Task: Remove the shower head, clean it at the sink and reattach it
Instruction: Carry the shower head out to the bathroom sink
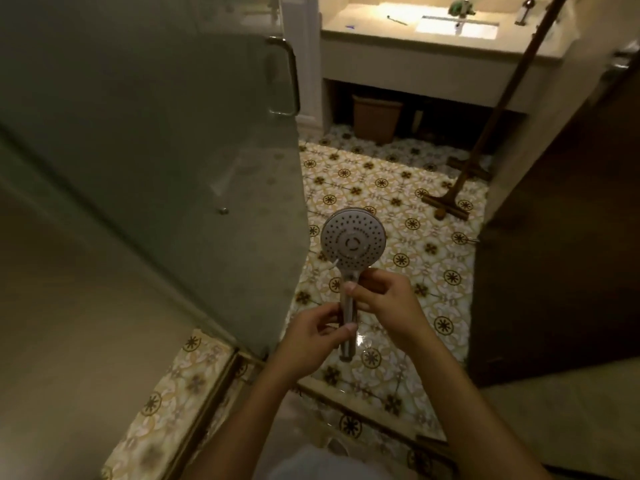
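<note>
Removal apparently done: shower head point(353, 242) hose-free, handle gripped by left hand point(313, 336) near, right hand point(382, 299) just beyond. Washing at far sink point(436, 27), reattaching yet to do.

between the hands point(349, 313), a silver-grey shower head point(353, 242) with dark dotted rings. beneath them, the floor point(381, 188) shows cream tiles patterned in yellow circles and black flowers. beyond, a brown bin point(375, 119) and pale cream surface point(374, 15).

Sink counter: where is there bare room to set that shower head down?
The front strip of the counter, between its edge and the basin, looks bare. The left part holds a small blue item and a thin stick. Around the tap and the leaning pole at the right it is crowded.
</note>
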Motion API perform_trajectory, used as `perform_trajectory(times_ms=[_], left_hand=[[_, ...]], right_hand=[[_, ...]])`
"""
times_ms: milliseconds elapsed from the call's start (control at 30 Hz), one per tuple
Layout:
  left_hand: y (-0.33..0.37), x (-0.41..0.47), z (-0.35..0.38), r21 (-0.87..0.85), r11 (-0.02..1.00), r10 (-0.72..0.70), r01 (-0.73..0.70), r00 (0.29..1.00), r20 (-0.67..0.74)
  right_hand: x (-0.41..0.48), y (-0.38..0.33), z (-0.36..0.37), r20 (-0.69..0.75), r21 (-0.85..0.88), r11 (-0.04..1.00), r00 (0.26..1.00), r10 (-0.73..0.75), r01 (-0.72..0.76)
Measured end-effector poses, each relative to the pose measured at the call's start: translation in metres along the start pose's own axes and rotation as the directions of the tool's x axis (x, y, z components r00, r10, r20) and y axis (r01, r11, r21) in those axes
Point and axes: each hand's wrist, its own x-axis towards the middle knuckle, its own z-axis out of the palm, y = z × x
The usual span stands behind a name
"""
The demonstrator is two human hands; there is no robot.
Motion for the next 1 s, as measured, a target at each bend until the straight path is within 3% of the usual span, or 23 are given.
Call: perform_trajectory(times_ms=[367,667,1000], left_hand=[[0.025,0.119,0.022,-0.014,1.0,0.021,-0.019,0.98,0.199],[0.055,0.297,0.01,-0.022,1.0,-0.01,0.018,0.946,0.325],[0.075,0.423,0.0,-0.019,0.998,-0.044,0.054,0.932,0.36]], right_hand=[[0.076,-0.01,-0.067,-0.148,0.052,0.998,0.989,-0.022,0.03],[0.23,-0.031,-0.118,-0.275,0.047,0.999,0.962,0.002,0.012],[0.343,-0.055,-0.152,-0.316,0.034,0.999,0.949,0.016,-0.006]])
